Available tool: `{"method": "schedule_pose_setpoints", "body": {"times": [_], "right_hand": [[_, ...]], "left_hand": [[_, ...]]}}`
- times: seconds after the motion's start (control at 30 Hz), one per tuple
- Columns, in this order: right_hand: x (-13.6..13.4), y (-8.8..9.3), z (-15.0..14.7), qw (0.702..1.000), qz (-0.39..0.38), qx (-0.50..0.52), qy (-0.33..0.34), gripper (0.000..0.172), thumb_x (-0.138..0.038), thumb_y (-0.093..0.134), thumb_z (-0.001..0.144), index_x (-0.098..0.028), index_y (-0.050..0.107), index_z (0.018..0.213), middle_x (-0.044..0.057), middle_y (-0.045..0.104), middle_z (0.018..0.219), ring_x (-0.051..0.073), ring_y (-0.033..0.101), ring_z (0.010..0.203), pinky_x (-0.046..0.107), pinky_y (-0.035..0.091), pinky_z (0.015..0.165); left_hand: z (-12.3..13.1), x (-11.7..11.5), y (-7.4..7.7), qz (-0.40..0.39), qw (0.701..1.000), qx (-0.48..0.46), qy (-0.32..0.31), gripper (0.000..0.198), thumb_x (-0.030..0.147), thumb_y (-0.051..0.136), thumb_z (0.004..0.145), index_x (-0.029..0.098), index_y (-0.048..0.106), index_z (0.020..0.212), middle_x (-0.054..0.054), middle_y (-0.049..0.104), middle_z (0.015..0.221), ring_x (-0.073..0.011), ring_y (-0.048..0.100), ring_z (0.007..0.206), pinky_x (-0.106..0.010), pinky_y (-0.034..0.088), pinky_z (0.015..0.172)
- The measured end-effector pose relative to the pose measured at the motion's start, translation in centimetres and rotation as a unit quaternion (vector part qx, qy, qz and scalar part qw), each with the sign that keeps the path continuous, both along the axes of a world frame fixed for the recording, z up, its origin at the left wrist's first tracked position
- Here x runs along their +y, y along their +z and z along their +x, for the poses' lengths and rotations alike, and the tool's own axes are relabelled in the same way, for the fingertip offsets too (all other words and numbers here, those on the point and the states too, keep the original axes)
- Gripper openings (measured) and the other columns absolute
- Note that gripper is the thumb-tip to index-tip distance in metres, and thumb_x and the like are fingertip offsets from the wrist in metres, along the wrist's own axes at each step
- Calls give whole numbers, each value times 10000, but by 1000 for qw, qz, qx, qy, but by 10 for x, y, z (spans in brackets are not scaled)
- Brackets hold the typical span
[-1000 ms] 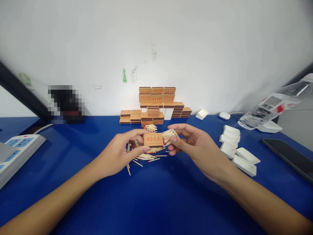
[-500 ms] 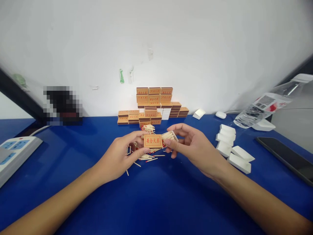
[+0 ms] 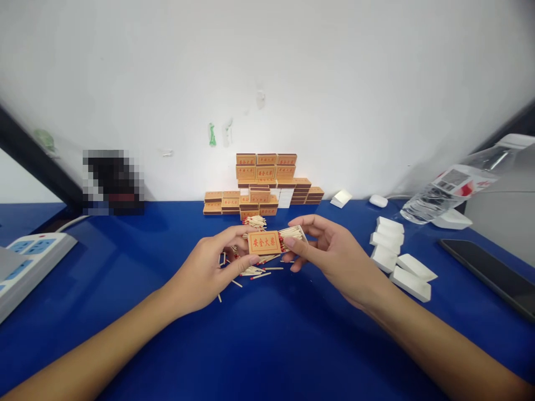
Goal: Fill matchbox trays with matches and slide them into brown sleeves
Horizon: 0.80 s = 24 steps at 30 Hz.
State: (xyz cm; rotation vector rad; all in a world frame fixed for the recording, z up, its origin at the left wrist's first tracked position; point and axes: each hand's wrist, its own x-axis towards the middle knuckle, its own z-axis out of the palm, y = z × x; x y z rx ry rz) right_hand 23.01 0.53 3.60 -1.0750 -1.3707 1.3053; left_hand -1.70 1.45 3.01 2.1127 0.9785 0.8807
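Observation:
Held above the blue table, an orange matchbox sleeve (image 3: 264, 243) with red characters is pinched at its left end by my left hand (image 3: 213, 264). My right hand (image 3: 324, 250) grips a white matchbox tray (image 3: 301, 231) full of red-headed matches (image 3: 290, 232). The tray's left end sits inside the sleeve's right opening; its right part sticks out. Beneath and behind the hands lies a pile of loose matches (image 3: 256, 221), with several more scattered nearer me. A matchbox frame is partly hidden by my left fingers.
Stacked matchboxes (image 3: 266, 172) stand against the wall. White trays (image 3: 412, 282) lie at right, beside a dark phone (image 3: 489, 273) and a tilted plastic bottle (image 3: 455, 181). A white earbud case (image 3: 378, 200) rests near the wall. A power strip (image 3: 37, 262) is at left.
The sleeve and tray have come into closer line, and the tray appears slightly deeper in the sleeve. The whole view has shifted slightly; both hands keep their grips.

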Motion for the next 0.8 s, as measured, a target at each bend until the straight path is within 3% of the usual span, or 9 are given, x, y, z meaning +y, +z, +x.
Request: {"method": "schedule_pose_setpoints", "body": {"times": [0.27,0.37,0.43,0.5,0.57,0.63,0.7,0.8], "right_hand": [[-5,-5,-8,999,-24,38,23,456,-478,848,821,-215,655,1140,85,777,1062,220,778,808,368,680,684],[-6,-10,-12,999,-29,25,19,556,-543,777,877,-216,644,1307,108,775,1099,237,775,834,382,683,660],[-8,-13,-13,999,-26,12,-21,669,-610,686,929,-235,560,1467,142,744,1231,269,769,912,402,681,645],[-12,-17,-14,998,-10,-2,-64,725,-677,575,969,-301,457,1577,143,625,1468,310,738,1076,474,681,784],[-18,-21,-15,999,3,-14,-50,725,-716,468,998,-381,363,1631,73,433,1658,342,616,1321,555,569,1061],[-26,-23,-16,1000,-7,-19,23,728,-726,388,1018,-424,244,1664,3,285,1734,341,398,1522,587,364,1241],[-31,-24,-19,997,-26,-14,76,741,-726,344,1027,-431,148,1678,-26,206,1757,318,203,1607,595,241,1291],[-34,-23,-22,999,-13,3,44,757,-738,313,1025,-438,78,1680,-55,111,1773,284,93,1630,577,156,1313]], "left_hand": [[3,-1,-5,-18,1000,-8,2,428,369,646,1007,234,574,1407,6,780,962,-158,708,875,-279,550,810],[3,-1,-7,-28,999,-19,11,436,382,637,1010,231,579,1415,-11,781,987,-172,718,885,-296,562,812],[4,0,-8,-26,999,-25,29,444,394,639,1007,230,582,1416,-15,780,983,-179,723,885,-296,566,789],[4,0,-10,-21,998,-32,44,452,399,646,1003,235,584,1420,-11,779,968,-177,726,877,-287,568,769],[6,-2,-11,-22,998,-41,40,440,384,645,1006,243,590,1420,-8,783,973,-170,729,877,-281,576,778],[8,-6,-11,-32,998,-47,21,435,362,634,1015,252,585,1432,-11,790,1021,-164,734,897,-281,586,810],[10,-9,-11,-45,998,-53,9,442,353,628,1020,257,575,1449,-16,792,1078,-163,741,928,-287,593,850],[12,-12,-10,-46,996,-64,29,468,377,645,1008,252,576,1454,-21,798,1070,-175,749,939,-306,597,874]]}}
